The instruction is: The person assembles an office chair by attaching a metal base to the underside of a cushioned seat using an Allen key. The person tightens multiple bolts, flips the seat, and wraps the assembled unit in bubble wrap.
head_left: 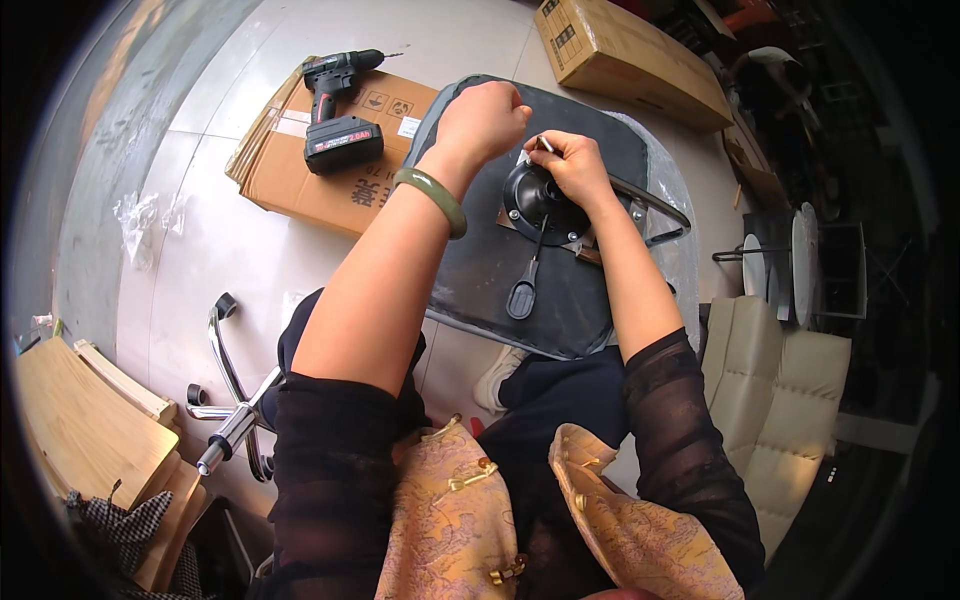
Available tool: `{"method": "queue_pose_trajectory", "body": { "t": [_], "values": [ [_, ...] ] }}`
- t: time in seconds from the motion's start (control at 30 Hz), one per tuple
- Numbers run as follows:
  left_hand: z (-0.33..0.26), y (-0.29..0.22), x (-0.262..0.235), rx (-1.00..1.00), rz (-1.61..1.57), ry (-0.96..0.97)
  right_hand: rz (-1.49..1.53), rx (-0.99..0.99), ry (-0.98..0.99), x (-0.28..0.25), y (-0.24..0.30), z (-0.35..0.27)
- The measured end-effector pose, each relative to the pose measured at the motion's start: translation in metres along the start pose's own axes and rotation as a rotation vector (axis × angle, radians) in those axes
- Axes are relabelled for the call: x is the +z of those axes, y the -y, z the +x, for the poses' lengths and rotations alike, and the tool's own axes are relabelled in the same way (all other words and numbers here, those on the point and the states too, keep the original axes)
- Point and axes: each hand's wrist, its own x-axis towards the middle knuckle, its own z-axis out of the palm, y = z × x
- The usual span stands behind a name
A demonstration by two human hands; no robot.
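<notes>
A black chair seat [460, 275] lies underside up in front of me, with a round black mounting plate [522, 190] on it. From the plate a black lever [522, 296] with a paddle-shaped end points toward me. My right hand [578, 168] pinches a short metal rod [546, 146] at the plate's far edge; whether it is a hex key or a bolt, I cannot tell. Just left of it, my left hand [484, 122] is raised above the seat with its fingers curled in. What it holds, if anything, is hidden. A black metal loop [655, 212] sticks out at the seat's right.
Left of the seat, a cordless drill [343, 110] lies on a flat cardboard box [285, 180]. A chrome chair base [236, 425] with casters stands at the left, near wooden boards [95, 420]. Beyond are a large carton [640, 62] and another person [785, 80]; a cream cushion [775, 390] is at right.
</notes>
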Motion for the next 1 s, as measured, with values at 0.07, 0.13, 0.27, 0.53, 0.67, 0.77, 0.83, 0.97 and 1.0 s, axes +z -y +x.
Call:
{"method": "queue_pose_trajectory", "body": {
  "t": [0.07, 0.13, 0.27, 0.53, 0.67, 0.77, 0.83, 0.97, 1.0],
  "values": [
    [-0.001, 0.0, 0.002, 0.026, -0.011, 0.01, -0.01, -0.037, -0.012, 0.0, 0.002, -0.001],
    [-0.001, 0.001, 0.005, 0.053, -0.022, 0.031, -0.038, -0.032, -0.031, 0.001, 0.003, 0.0],
    [-0.003, 0.003, 0.016, 0.109, 0.018, 0.013, -0.124, 0.001, -0.041, 0.005, 0.002, 0.003],
    [-0.002, -0.005, 0.039, 0.149, 0.01, -0.13, 0.085, -0.015, -0.065, 0.012, -0.005, 0.003],
    [-0.003, -0.015, 0.052, 0.184, -0.061, -0.194, 0.131, 0.058, 0.021, 0.003, -0.017, 0.004],
    [-0.004, -0.02, 0.057, 0.239, -0.024, -0.14, 0.287, 0.111, 0.129, -0.006, -0.028, 0.002],
    [-0.003, -0.021, 0.054, 0.289, 0.02, -0.137, 0.249, 0.07, 0.132, -0.007, -0.031, 0.003],
    [-0.006, -0.025, 0.05, 0.31, 0.045, -0.112, 0.211, 0.054, 0.058, -0.002, -0.029, 0.004],
    [-0.007, -0.025, 0.05, 0.291, 0.067, -0.113, 0.127, 0.065, 0.048, -0.003, -0.028, 0.004]
  ]
}}
